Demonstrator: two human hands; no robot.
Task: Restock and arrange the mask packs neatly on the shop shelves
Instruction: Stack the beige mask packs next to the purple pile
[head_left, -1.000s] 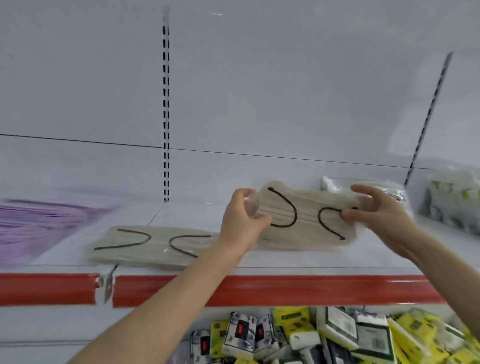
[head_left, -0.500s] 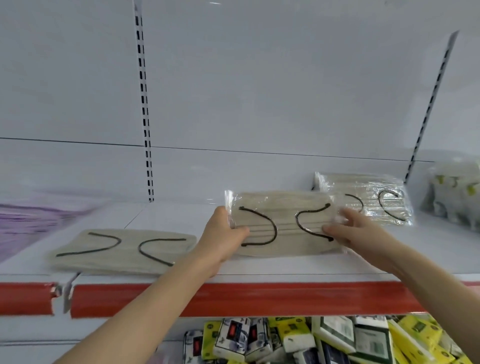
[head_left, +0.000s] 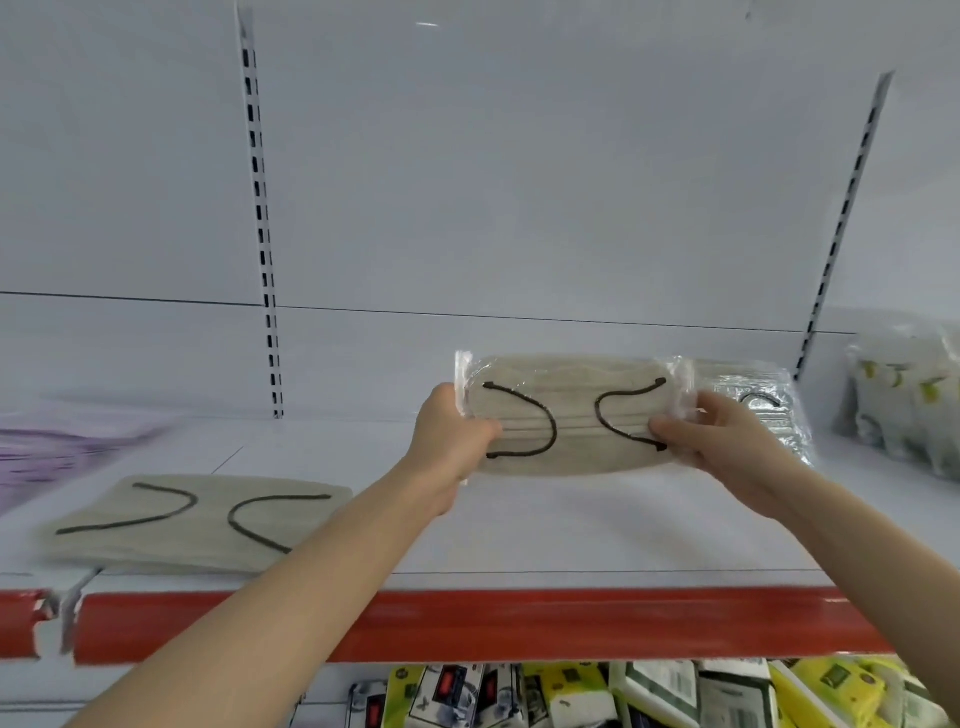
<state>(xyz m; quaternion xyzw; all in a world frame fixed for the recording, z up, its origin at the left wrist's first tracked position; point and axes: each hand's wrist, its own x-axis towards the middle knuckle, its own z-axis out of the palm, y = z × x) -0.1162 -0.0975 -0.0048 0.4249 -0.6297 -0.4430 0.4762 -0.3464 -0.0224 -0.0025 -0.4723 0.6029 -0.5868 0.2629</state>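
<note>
Above the shelf (head_left: 571, 535) at centre frame, the left hand (head_left: 452, 441) and right hand (head_left: 727, 447) each pinch one end of the beige mask pack (head_left: 571, 421) — it should go down flat and square, edges lined up with the wrapped pack (head_left: 769, 415) just behind at right.

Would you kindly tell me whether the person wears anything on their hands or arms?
Nothing shows: the left hand and right hand are bare, without gloves, rings or a watch. The left forearm and right forearm are uncovered as far as the picture's edge; no sleeve is in view.
</note>
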